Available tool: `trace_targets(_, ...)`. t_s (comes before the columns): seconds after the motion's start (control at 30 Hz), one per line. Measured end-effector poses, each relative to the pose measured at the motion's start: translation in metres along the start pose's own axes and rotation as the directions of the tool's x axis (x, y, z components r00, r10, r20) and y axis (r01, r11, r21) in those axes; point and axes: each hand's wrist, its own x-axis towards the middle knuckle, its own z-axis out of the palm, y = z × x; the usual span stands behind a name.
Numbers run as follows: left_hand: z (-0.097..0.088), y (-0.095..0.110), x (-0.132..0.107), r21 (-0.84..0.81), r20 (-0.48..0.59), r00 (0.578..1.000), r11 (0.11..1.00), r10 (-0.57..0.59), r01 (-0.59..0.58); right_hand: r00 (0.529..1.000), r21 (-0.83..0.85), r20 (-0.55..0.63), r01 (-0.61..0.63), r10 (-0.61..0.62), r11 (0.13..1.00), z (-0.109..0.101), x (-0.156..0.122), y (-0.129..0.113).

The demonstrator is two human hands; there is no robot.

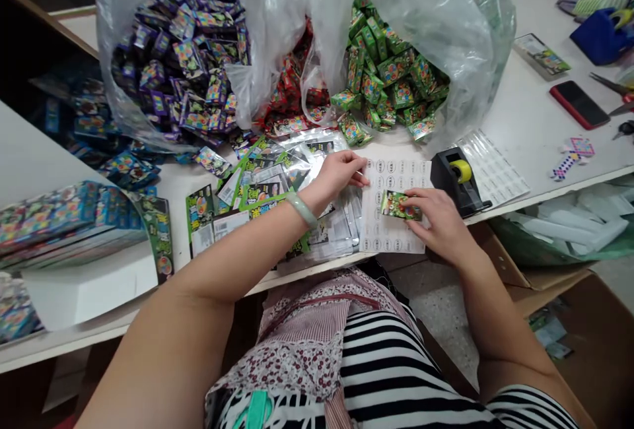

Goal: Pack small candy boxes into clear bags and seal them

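My right hand (pixel 438 221) grips a small green box (pixel 396 204) and holds it flat over a white sheet of round stickers (pixel 391 175) near the table's front edge. My left hand (pixel 337 175), with a pale green bangle at its wrist, rests its fingertips on the left edge of that sheet, partly over a stack of clear plastic sleeves (pixel 297 165). Green printed cards (pixel 247 195) lie fanned out to the left of the sleeves.
Three clear bags hold small boxes: purple (pixel 183 59), red (pixel 292 92), green (pixel 391 79). A black tape dispenser (pixel 458 178) stands right of the sheet. Blue boxes (pixel 59 214) are stacked at left. A red phone (pixel 578 104) and scissors (pixel 611 86) lie far right.
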Motion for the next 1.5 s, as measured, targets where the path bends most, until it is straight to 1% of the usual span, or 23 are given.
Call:
trace_targets(0.07, 0.009, -0.001, 0.012, 0.01, -0.004, 1.0, 1.0, -0.025, 0.025, 0.998, 0.002, 0.063, -0.006, 0.006, 1.0, 0.018, 0.004, 0.013)
trace_targets(0.13, 0.012, -0.003, 0.023, 0.047, 0.0, 0.998, 0.997, -0.06, 0.06, 0.995, -0.01, 0.104, -0.006, 0.007, 1.0, 0.031, 0.007, 0.026)
trace_targets(0.27, 0.005, -0.007, 0.04, 0.22, 0.065, 0.996, 0.975, -0.056, 0.04, 0.98, -0.047, 0.199, -0.015, 0.024, 0.999, 0.041, 0.012, 0.039)
trace_targets(0.33, -0.002, -0.007, 0.04, 0.309, 0.062, 0.998, 0.95, 0.016, -0.035, 0.968, -0.03, 0.252, -0.006, 0.014, 1.0, 0.04, 0.014, 0.04)
trace_targets(0.4, -0.009, -0.008, 0.03, 0.479, 0.079, 0.982, 0.857, 0.172, -0.189, 0.956, -0.004, 0.292, 0.0, 0.001, 1.0, 0.037, 0.016, 0.039)
trace_targets(0.47, -0.013, -0.012, 0.009, 0.673, 0.237, 0.922, 0.632, 0.307, -0.384, 0.953, 0.019, 0.303, -0.009, 0.002, 1.0, 0.032, 0.019, 0.039)
trace_targets(0.5, -0.014, -0.015, -0.004, 0.716, 0.354, 0.881, 0.514, 0.315, -0.472, 0.957, 0.033, 0.29, -0.021, 0.01, 0.999, 0.03, 0.021, 0.039)
trace_targets(0.57, -0.013, -0.022, -0.033, 0.687, 0.566, 0.774, 0.356, 0.284, -0.634, 0.973, 0.062, 0.228, -0.06, 0.045, 0.996, 0.024, 0.026, 0.041)
trace_targets(0.6, -0.012, -0.026, -0.047, 0.645, 0.64, 0.713, 0.304, 0.287, -0.701, 0.979, 0.067, 0.19, -0.089, 0.075, 0.994, 0.022, 0.029, 0.042)
trace_targets(0.67, -0.013, -0.034, -0.072, 0.556, 0.724, 0.604, 0.237, 0.332, -0.797, 0.979, 0.012, 0.137, -0.155, 0.152, 0.988, 0.017, 0.037, 0.045)
trace_targets(0.73, -0.02, -0.04, -0.092, 0.491, 0.752, 0.533, 0.21, 0.387, -0.845, 0.966, -0.154, 0.107, -0.218, 0.235, 0.964, 0.012, 0.044, 0.048)
trace_targets(0.77, -0.027, -0.042, -0.099, 0.476, 0.75, 0.516, 0.206, 0.413, -0.855, 0.96, -0.248, 0.091, -0.236, 0.265, 0.939, 0.01, 0.048, 0.049)
trace_targets(0.83, -0.049, -0.046, -0.11, 0.491, 0.71, 0.526, 0.206, 0.469, -0.846, 0.956, -0.388, 0.057, -0.244, 0.287, 0.889, 0.005, 0.058, 0.05)
trace_targets(0.87, -0.063, -0.047, -0.115, 0.521, 0.667, 0.548, 0.21, 0.505, -0.827, 0.958, -0.424, 0.047, -0.237, 0.282, 0.874, 0.003, 0.064, 0.05)
trace_targets(0.93, -0.095, -0.051, -0.123, 0.608, 0.531, 0.606, 0.231, 0.592, -0.759, 0.964, -0.464, 0.053, -0.209, 0.262, 0.861, 0.001, 0.082, 0.051)
trace_targets(1.0, -0.127, -0.055, -0.131, 0.727, 0.325, 0.668, 0.275, 0.67, -0.63, 0.958, -0.517, 0.091, -0.188, 0.273, 0.835, 0.002, 0.108, 0.055)
trace_targets(1.07, -0.154, -0.061, -0.138, 0.813, 0.141, 0.713, 0.33, 0.687, -0.479, 0.929, -0.591, 0.138, -0.201, 0.343, 0.781, 0.008, 0.138, 0.062)
trace_targets(1.1, -0.165, -0.065, -0.141, 0.832, 0.086, 0.73, 0.354, 0.678, -0.427, 0.902, -0.634, 0.143, -0.232, 0.406, 0.738, 0.012, 0.153, 0.067)
trace_targets(1.17, -0.179, -0.072, -0.149, 0.847, 0.038, 0.749, 0.377, 0.662, -0.376, 0.847, -0.695, 0.103, -0.314, 0.521, 0.647, 0.022, 0.179, 0.077)
trace_targets(1.27, -0.188, -0.083, -0.158, 0.851, 0.028, 0.739, 0.372, 0.673, -0.371, 0.768, -0.736, 0.063, -0.396, 0.638, 0.549, 0.034, 0.2, 0.087)
trace_targets(1.33, -0.192, -0.088, -0.162, 0.848, 0.018, 0.722, 0.372, 0.691, -0.377, 0.745, -0.724, 0.102, -0.399, 0.659, 0.562, 0.035, 0.202, 0.089)
trace_targets(1.4, -0.196, -0.091, -0.163, 0.842, 0.005, 0.702, 0.375, 0.712, -0.387, 0.763, -0.661, 0.128, -0.411, 0.633, 0.628, 0.026, 0.198, 0.09)
trace_targets(1.5, -0.202, -0.091, -0.162, 0.827, -0.02, 0.665, 0.386, 0.747, -0.409, 0.843, -0.508, 0.061, -0.435, 0.534, 0.744, 0.002, 0.187, 0.085)
